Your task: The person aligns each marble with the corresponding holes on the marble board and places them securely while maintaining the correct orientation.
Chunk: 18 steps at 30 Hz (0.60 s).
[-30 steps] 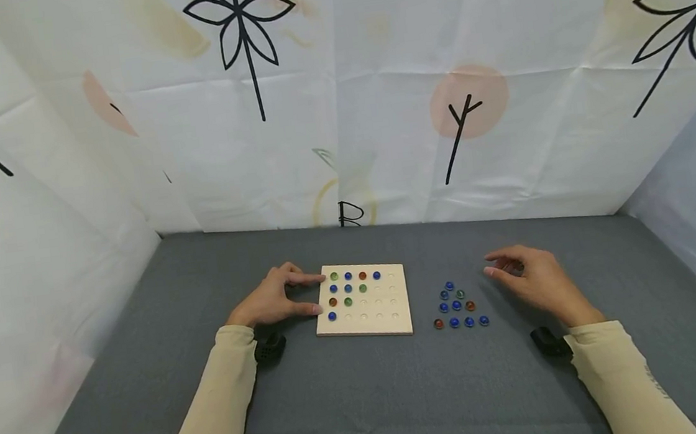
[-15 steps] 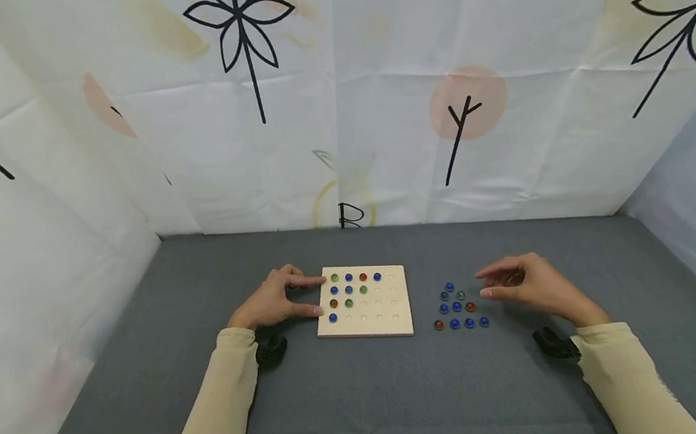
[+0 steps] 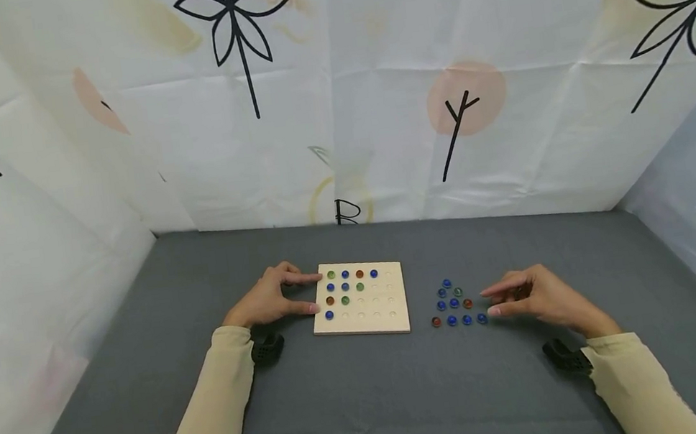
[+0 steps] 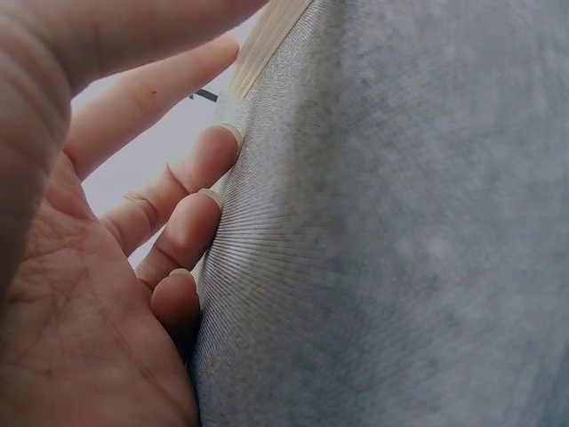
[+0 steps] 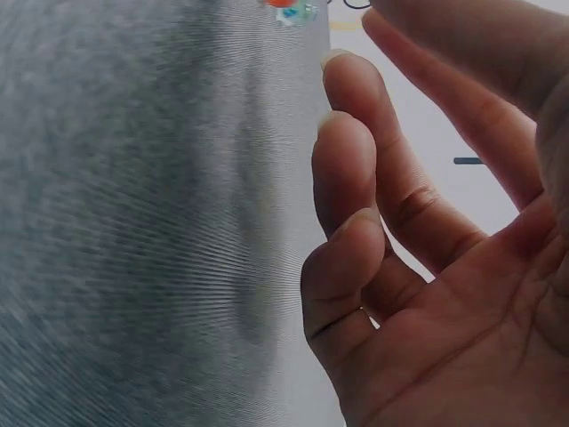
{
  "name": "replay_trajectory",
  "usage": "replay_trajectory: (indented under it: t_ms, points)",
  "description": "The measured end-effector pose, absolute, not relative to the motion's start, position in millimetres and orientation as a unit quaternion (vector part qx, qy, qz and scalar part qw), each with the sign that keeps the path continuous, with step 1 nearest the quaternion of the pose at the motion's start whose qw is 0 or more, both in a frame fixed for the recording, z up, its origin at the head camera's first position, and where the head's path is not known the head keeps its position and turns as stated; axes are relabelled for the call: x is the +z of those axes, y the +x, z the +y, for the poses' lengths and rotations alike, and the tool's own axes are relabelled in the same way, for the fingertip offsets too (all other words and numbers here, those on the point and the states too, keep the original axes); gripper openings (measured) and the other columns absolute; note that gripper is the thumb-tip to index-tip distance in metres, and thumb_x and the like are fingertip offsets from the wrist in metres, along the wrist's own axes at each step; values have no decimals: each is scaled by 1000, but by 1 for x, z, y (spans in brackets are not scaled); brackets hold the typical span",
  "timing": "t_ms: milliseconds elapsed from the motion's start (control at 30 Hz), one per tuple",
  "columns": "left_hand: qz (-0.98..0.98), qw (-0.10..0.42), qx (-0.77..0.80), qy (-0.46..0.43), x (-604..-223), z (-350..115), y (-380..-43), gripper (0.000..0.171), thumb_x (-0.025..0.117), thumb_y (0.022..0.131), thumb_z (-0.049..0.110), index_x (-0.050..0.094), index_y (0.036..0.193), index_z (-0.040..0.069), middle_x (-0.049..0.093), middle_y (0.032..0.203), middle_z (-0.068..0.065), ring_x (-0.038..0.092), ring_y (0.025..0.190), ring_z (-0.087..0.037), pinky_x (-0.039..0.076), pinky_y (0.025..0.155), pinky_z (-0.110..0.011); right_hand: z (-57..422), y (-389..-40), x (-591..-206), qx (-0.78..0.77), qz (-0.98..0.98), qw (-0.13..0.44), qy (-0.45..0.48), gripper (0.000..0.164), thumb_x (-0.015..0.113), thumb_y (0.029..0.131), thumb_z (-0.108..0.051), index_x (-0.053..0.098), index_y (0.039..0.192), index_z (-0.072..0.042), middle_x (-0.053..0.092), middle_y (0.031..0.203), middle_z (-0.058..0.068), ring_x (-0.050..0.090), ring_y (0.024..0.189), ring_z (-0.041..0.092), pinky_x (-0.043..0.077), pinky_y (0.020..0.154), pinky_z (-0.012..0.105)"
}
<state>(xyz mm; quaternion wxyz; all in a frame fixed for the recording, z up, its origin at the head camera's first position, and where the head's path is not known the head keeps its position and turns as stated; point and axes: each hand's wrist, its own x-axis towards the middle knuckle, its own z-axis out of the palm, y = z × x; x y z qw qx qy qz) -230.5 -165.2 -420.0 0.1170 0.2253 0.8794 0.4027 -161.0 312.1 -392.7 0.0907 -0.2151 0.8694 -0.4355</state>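
Note:
A pale wooden board (image 3: 361,326) with rows of small hollows lies on the grey cloth. Green, blue and reddish-brown marbles fill its upper left hollows, down to a blue marble (image 3: 329,315) in the fourth row. My left hand (image 3: 267,299) touches the board's left edge with extended thumb and index fingertip, spread apart; its other fingers curl loosely in the left wrist view. My right hand (image 3: 530,296) hovers just right of the loose marbles, nothing between thumb and fingers. Its thumb tip is right beside the rightmost blue marble (image 3: 482,318).
Several loose marbles stand in rough rows right of the board, mostly blue, with a green marble (image 3: 458,292) and a red marble (image 3: 435,322) among them. A white patterned curtain (image 3: 392,153) borders the grey tabletop (image 3: 371,402) behind and at both sides.
My right hand has come left, then lower, to the right side of the loose marbles. The left hand stays at the board's edge, and the marbles have kept their places.

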Motion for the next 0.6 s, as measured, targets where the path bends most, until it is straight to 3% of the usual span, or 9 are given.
replay_trajectory:
  t_ms: [133,600]
  points:
    - [881,119,402,221,-419,-166,-231,61,88,82,28,67,137,15,51,123,-14,41,116,-34,38,96,-54,311,-163,-398,-434,865,100,-230,27,80,88,-10,77,113,0,69,89,5,50,66,13,44,56,28]
    - [884,121,398,213,-418,-165,-231,60,88,82,28,67,137,16,51,124,-14,42,116,-34,38,97,-56,309,-163,-401,-436,856,125,-247,26,81,87,-8,78,111,2,72,95,9,50,65,13,42,55,28]
